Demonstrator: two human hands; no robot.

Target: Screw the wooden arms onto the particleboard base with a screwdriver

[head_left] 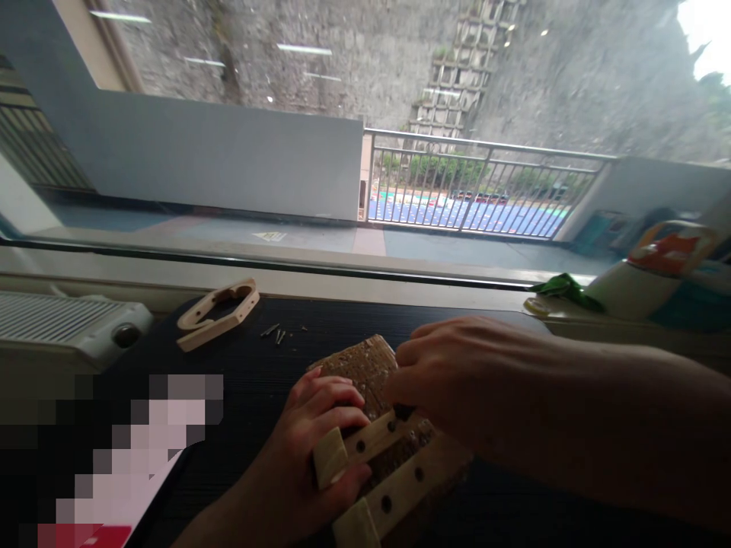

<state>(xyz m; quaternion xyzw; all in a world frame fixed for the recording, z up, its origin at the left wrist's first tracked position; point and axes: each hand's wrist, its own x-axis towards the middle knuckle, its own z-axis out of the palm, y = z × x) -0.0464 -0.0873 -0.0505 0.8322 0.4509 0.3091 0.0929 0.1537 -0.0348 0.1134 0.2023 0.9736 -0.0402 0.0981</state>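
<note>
A rough brown block (357, 369), bark-like on its surface, lies on the black table. Over it sit two pale wooden strips (403, 484) with dark round holes and raised end pieces; whether they form one frame I cannot tell. My left hand (325, 426) wraps round the upper strip, its thumb between the strips and its fingers against the block. With fingers curled closed, my right hand (439, 373) bears down at the far end of the upper strip. Whatever it pinches is hidden beneath it. Several small screws (279, 335) lie loose beyond the block.
A pale wooden loop-shaped piece (220, 312) with holes rests at the table's back left. Left of the black table (240, 396) is a white radiator (74, 323). A window sill (400, 285) runs behind, with a green cloth (565, 291) and white container (620, 293) at right.
</note>
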